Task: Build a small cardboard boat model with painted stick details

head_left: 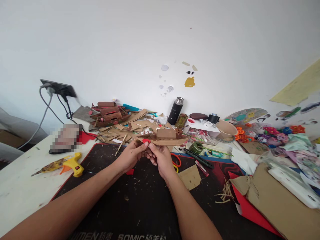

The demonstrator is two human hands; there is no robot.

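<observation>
A small cardboard model boat (pixel 166 134) with a raised cabin is held up over the dark mat (pixel 120 200). At its left end sits a small red piece (pixel 146 141), with both my thumbs against it. My left hand (pixel 130 155) is closed around that end of the boat. My right hand (pixel 161 159) is closed on the same part, its thumb on the red piece's right edge and its fingers curled beneath. The fingers partly hide how the red piece meets the hull.
A yellow glue gun (pixel 65 165) lies to the left. Finished-looking model boats (pixel 110 115) and cardboard scraps (pixel 140 125) crowd the back. Scissors (pixel 177 160), a cardboard piece (pixel 190 176) and a black thermos (pixel 176 111) are right of centre. A large cardboard sheet (pixel 270 196) lies far right.
</observation>
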